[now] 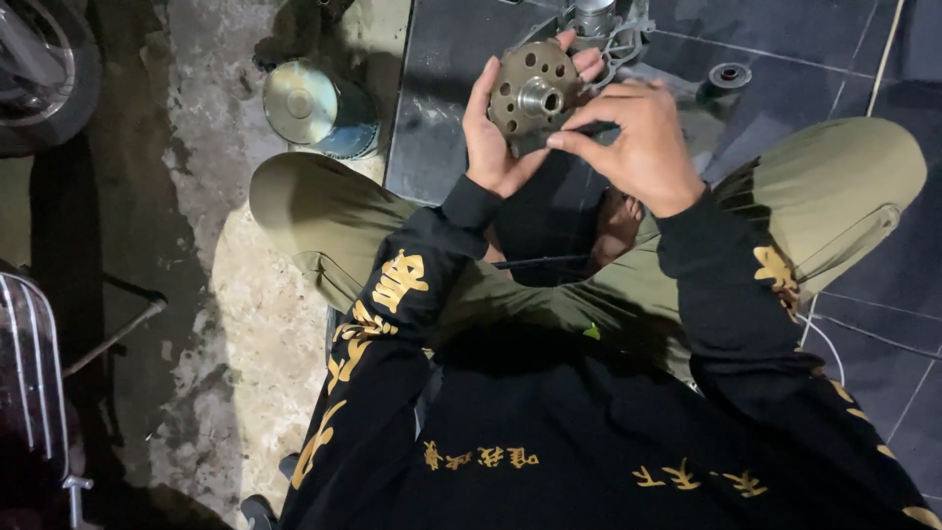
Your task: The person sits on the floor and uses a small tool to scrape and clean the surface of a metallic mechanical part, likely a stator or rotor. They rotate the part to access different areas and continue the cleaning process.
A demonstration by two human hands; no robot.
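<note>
- Dark tiled floor (pixel 834 39) on the right, rough pale concrete (pixel 245 324) on the left; the person sits cross-legged across the join, seen from the head camera
- Round metal disc (pixel 535 93), bronze-grey with a ring of drilled holes and a bright centre hub, held up above the lap, face toward the camera
- Left hand (pixel 491 137) cups the disc from behind and below, fingers curled round its far rim, thumb along the left edge
- Right hand (pixel 643 142) closes on the disc's lower right edge, thumb and forefinger pinched narrow against it
- Black sleeves with gold lettering, olive trousers, a bare foot (pixel 618 221) tucked under the hands
- Grey cast metal housing (pixel 608 29) lies on the tiles just beyond the disc, partly hidden by it
- Small round black part (pixel 729 76) sits on the tiles to the right of the housing
- Tin can (pixel 319 108) with a shiny lid stands on the concrete, well left of the hands
- Tyre (pixel 44 74) at the top left corner
</note>
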